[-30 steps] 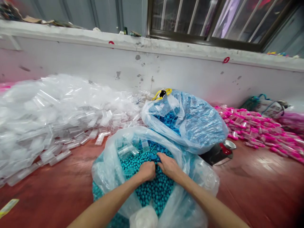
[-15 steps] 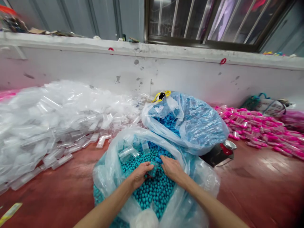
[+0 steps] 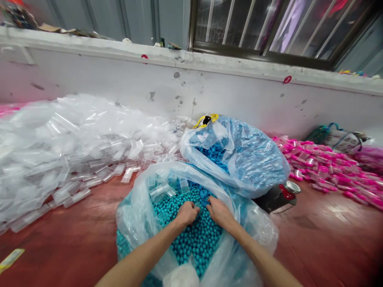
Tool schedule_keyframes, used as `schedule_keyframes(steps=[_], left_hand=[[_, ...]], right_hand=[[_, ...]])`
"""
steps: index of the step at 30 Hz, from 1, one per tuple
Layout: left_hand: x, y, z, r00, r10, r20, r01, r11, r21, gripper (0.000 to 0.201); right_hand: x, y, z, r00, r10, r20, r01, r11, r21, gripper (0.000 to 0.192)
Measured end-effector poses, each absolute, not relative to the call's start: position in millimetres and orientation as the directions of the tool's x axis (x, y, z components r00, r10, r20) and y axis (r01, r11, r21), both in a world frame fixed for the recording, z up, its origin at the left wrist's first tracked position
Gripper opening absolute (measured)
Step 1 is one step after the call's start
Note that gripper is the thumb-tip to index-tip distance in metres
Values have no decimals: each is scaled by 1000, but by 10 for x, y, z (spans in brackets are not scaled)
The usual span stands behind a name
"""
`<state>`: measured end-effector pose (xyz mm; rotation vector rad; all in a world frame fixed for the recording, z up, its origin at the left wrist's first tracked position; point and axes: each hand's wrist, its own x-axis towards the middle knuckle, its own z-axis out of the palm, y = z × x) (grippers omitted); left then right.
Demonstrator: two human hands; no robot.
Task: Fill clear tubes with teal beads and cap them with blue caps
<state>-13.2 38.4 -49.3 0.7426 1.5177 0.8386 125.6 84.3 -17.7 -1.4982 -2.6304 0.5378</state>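
Observation:
An open plastic bag (image 3: 140, 195) full of teal beads (image 3: 194, 241) stands before me. My left hand (image 3: 188, 213) is closed and dips into the beads. A clear plastic container shows only at its fingertips; the rest is hidden. Just to the right, my right hand (image 3: 220, 213) has its fingers bent at blue plastic pieces (image 3: 205, 196) lying on the beads, and it seems to pinch one. Several clear plastic tubes (image 3: 161, 193) rest on the beads at the bag's far left.
A second bag (image 3: 254, 155) with blue pieces leans behind the first. Clear packaging (image 3: 89, 135) is heaped on the left, pink packages (image 3: 326, 163) on the right. A dark container with a metal lid (image 3: 291, 187) stands on the red floor (image 3: 323, 239). A white wall (image 3: 239, 99) runs behind.
My left hand has moved slightly up and right, turning its back upward, and the clear container is now mostly hidden in the beads. My right hand stays at the blue pieces.

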Motion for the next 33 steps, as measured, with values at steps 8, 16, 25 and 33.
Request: schedule_keyframes(steps=[8, 16, 25, 33], left_hand=[[-253, 299, -294, 154, 886, -437, -156, 458, 875, 34], [-344, 61, -195, 195, 923, -332, -201, 369, 907, 45], [-296, -39, -138, 7, 981, -194, -50, 194, 980, 25], [-329, -99, -145, 14, 945, -327, -131, 326, 936, 50]], right_hand=[[1245, 846, -177, -532, 833, -155, 651, 285, -703, 24], [1258, 711, -130, -581, 813, -37, 446, 281, -850, 29], [1256, 557, 23, -535, 824, 188, 614, 532, -583, 33], [1298, 528, 122, -623, 781, 39, 433, 386, -814, 22]])
